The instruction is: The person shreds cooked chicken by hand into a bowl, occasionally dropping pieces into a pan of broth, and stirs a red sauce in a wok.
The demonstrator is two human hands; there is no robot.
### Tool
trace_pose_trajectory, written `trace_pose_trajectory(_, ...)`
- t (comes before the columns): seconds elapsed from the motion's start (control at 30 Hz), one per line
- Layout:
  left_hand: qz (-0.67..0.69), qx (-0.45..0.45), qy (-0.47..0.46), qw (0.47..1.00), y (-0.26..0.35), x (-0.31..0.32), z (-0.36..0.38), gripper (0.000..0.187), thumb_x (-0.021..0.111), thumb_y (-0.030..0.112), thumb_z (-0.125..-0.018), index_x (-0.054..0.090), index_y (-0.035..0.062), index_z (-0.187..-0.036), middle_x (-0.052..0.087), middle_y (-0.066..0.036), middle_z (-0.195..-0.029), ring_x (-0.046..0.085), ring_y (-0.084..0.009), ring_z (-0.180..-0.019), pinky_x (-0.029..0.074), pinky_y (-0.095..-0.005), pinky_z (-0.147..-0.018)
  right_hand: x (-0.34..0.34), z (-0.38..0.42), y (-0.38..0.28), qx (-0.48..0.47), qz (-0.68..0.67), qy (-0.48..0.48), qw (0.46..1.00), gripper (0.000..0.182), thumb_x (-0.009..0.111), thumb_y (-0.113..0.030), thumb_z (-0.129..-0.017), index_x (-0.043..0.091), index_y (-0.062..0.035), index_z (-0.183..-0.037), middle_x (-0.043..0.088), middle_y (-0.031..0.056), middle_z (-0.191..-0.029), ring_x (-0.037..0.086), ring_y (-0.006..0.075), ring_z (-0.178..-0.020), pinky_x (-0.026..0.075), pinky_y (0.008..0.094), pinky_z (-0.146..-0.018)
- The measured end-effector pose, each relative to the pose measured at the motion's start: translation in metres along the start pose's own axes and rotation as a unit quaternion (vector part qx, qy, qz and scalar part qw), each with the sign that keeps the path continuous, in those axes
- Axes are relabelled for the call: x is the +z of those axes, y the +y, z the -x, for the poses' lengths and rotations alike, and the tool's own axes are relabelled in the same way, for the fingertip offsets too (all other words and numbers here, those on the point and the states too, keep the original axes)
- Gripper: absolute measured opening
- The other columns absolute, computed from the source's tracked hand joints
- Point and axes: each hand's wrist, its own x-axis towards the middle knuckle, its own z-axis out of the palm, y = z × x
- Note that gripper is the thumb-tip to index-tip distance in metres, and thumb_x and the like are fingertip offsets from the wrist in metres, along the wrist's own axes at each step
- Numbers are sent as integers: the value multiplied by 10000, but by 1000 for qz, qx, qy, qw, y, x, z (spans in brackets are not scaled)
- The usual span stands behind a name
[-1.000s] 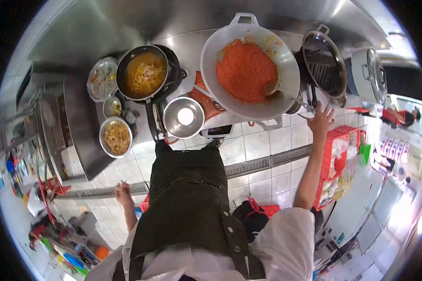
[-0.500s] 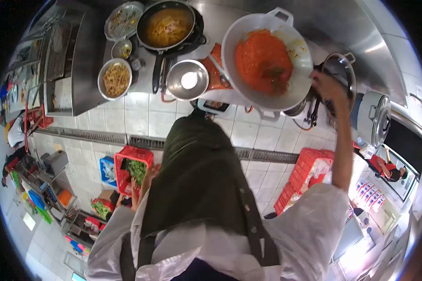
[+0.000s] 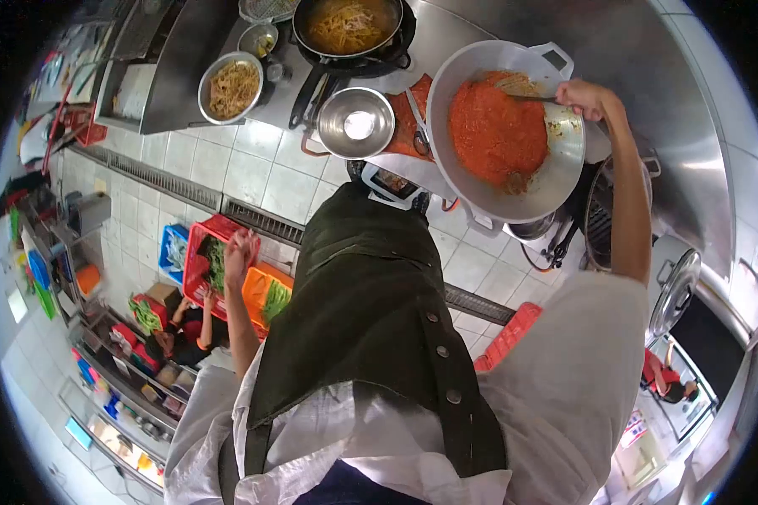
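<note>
Overhead fisheye view of a kitchen, past a dark apron and 2 white sleeves. The right hand (image 3: 581, 97) is clenched round the handle of a long utensil (image 3: 532, 98), at the upper right rim of a large pale pan (image 3: 570, 172) with 2 loop handles. From this grip the utensil reaches left into the pan, its far end in thick red sauce (image 3: 493, 126). The sauce lies left of and below the grip, mostly toward the pan's left side.

Farther left of the grip are a shiny metal bowl (image 3: 333, 122), a black frying pan (image 3: 306, 42) of noodles in liquid, and, farthest off, a bowl of noodles (image 3: 206, 97). Below the grip, partly behind the forearm, sits a dark pan (image 3: 595, 215); lower still is a lidded pot (image 3: 678, 290).

The left hand (image 3: 240, 250) is well apart, low and left, overlapping a red crate (image 3: 195, 290) of greens in view; whether its fingers hold anything, I cannot tell. Just below it is an orange crate (image 3: 255, 290), also with greens
</note>
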Motion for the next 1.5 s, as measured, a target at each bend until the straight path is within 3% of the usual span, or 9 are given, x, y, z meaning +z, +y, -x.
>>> trace_pose_trajectory(0.13,0,-85,61,994,-167,-65,77,95,571,118,-893,550,69,-971,571,-9,-769,456,-71,-510,316,-173,-429,133,9,63,-323,156,261,896,157,464,-186,-902,545,-95,-1002,644,156,-845,621,354,-743,497,435,-693)
trace_pose_trajectory(0.17,19,-100,17,995,-201,-66,107,84,577,134,-893,547,75,-945,571,-10,-773,461,-78,-518,328,-173,-443,162,110,2,-144,120,297,936,211,456,-194,-925,568,-34,-1005,627,249,-832,640,378,-806,519,480,-657)
trace_pose_trajectory(0.5,74,-150,49,985,-388,-26,245,128,605,133,-886,552,60,-976,592,-30,-816,539,-106,-626,409,-197,-526,312,215,133,-134,-1,404,905,335,597,-128,-868,616,-156,-1202,564,136,-691,607,331,-669,484,436,-574)
trace_pose_trajectory(0.73,193,17,-32,980,-411,21,189,172,622,119,-881,558,42,-1021,609,-44,-847,596,-123,-704,462,-216,-579,280,119,122,-175,62,434,882,293,552,-208,-887,653,-129,-1151,632,181,-771,631,356,-738,493,432,-645)
trace_pose_trajectory(0.8,69,-12,150,986,-331,54,187,242,621,80,-884,546,31,-1108,629,-71,-900,621,-148,-755,509,-248,-642,230,119,114,-173,61,398,899,297,557,-209,-880,658,-126,-1147,653,189,-827,646,343,-788,498,412,-696)
trace_pose_trajectory(0.97,91,83,192,974,-253,73,193,214,609,49,-864,555,38,-1071,623,-67,-983,614,-154,-803,535,-294,-735,90,108,88,-281,85,365,884,259,601,-254,-852,702,-136,-1059,666,201,-979,641,345,-945,487,415,-839)
trace_pose_trajectory(1.13,98,65,162,980,-326,71,213,267,634,109,-894,533,13,-1122,640,-82,-914,640,-163,-751,540,-289,-678,-6,44,-36,-420,168,239,859,289,647,-198,-778,702,-71,-1032,688,182,-940,666,308,-907,506,391,-807)
trace_pose_trajectory(1.3,150,-124,166,967,-466,75,252,208,567,106,-914,559,16,-1101,618,-46,-800,597,-137,-667,490,-267,-577,37,26,-114,-311,326,184,874,213,575,-131,-737,694,12,-840,660,131,-707,548,187,-556,439,374,-524)
trace_pose_trajectory(1.5,215,-146,126,957,-524,110,293,185,531,83,-923,550,5,-1090,600,-58,-806,592,-158,-684,495,-276,-593,73,33,1,-439,266,158,844,222,604,-101,-741,685,14,-913,681,205,-865,666,272,-792,512,372,-708)
